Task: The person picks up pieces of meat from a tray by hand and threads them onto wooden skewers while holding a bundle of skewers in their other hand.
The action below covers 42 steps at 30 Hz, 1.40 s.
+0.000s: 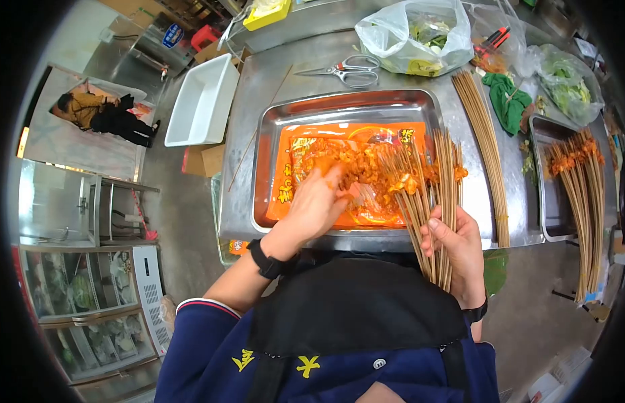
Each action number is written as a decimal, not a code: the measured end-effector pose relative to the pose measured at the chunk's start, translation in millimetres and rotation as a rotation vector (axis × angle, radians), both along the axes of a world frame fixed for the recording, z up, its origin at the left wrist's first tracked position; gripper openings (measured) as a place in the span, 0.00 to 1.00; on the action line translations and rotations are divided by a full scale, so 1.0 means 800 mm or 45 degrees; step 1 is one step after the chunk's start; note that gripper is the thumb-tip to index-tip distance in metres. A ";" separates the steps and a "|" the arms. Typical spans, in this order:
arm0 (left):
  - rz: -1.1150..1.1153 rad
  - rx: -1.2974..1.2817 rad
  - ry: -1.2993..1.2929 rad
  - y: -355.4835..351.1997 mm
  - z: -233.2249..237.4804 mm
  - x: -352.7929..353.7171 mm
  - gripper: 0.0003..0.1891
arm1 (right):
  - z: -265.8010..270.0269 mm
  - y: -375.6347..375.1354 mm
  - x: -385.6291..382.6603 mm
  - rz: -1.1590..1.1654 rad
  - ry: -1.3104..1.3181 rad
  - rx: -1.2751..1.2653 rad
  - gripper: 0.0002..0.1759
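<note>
A steel tray (257, 154) in front of me holds an orange printed plastic package (283, 171). On it lies a heap of meat pieces (326, 149) coated in red-orange sauce. My left hand (317, 198) reaches into this heap, its fingers apart and smeared with sauce; whether a piece sits between the fingertips is not visible. My right hand (455, 242) is wrapped round a bundle of thin bamboo skewers (447, 195) at the tray's right side. Several of these skewers carry sauced meat (401, 183) near their far ends.
Right of the tray lie bare bamboo skewers (485, 161), a green cloth (506, 101) and a second steel tray (547, 211) with loaded skewers (581, 201). Scissors (352, 70) and a plastic bag of greens (416, 40) are behind. A white bin (199, 101) stands left.
</note>
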State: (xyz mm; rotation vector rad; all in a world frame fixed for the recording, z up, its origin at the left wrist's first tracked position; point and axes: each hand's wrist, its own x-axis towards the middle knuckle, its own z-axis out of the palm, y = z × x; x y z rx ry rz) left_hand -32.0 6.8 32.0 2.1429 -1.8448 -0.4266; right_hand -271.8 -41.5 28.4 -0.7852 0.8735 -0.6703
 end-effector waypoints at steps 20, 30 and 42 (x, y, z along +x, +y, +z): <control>-0.091 0.013 0.321 -0.042 -0.067 -0.004 0.16 | -0.005 -0.007 -0.024 0.012 -0.093 -0.013 0.07; -0.430 -0.298 -0.283 -0.047 -0.071 -0.001 0.15 | 0.005 0.004 -0.002 -0.047 0.036 -0.080 0.05; -0.346 0.472 0.129 0.032 -0.032 0.053 0.12 | 0.010 -0.002 0.034 0.099 0.136 -0.049 0.05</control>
